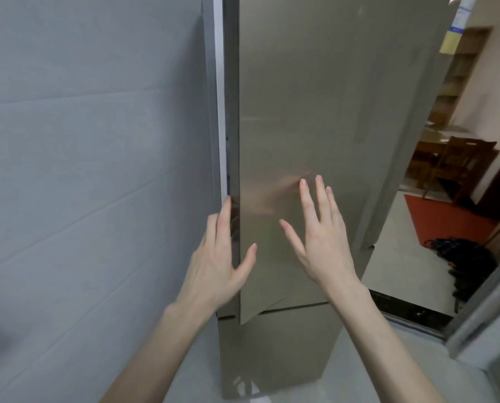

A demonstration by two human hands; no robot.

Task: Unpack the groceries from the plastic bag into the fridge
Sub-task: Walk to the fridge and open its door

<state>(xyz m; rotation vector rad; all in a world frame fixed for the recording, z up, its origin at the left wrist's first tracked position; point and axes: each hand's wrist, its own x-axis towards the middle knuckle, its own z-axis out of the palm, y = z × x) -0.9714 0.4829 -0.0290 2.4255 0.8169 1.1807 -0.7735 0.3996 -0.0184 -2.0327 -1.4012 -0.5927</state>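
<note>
A tall champagne-coloured fridge fills the middle of the view. Its upper door [315,112] stands slightly ajar, with a narrow gap along its left edge. My left hand [216,263] has its fingers on that left edge, thumb spread across the door front. My right hand [321,234] is flat with fingers apart, at the door front; its reflection shows on the metal. The lower door [278,353] is closed. Neither the plastic bag nor any groceries are in view.
A grey wall [91,170] runs close on the left. To the right a doorway opens onto a room with a wooden chair [458,167], a red mat [443,219] and a dark bag [461,257] on the floor. A door frame [481,312] edges the lower right.
</note>
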